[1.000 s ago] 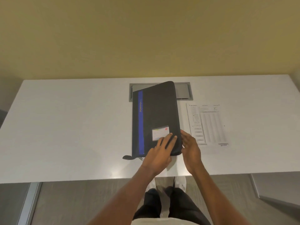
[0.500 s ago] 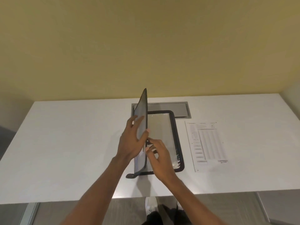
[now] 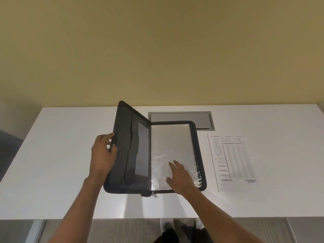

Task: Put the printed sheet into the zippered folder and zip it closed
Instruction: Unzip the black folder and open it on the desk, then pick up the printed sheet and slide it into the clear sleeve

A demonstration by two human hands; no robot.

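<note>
The black zippered folder (image 3: 135,151) lies open on the white table (image 3: 61,163). Its cover is tilted up to the left, and my left hand (image 3: 103,155) grips the cover's outer edge. The right half shows a clear plastic sleeve (image 3: 170,142). My right hand (image 3: 180,176) rests flat on the lower part of that sleeve, fingers spread. The zipper pull (image 3: 155,195) hangs at the folder's near edge by the spine. The printed sheet (image 3: 231,160) lies flat on the table to the right of the folder, untouched.
A grey metal cable hatch (image 3: 180,118) is set into the table behind the folder, partly covered by it. A yellow wall rises behind the table. The table's near edge is just below my forearms, with my shoes (image 3: 165,223) on the floor under it.
The folder was shut a second ago with both hands at its near corner. My left hand has swung the cover up and over to the left, and my right hand has dropped onto the sleeve.
</note>
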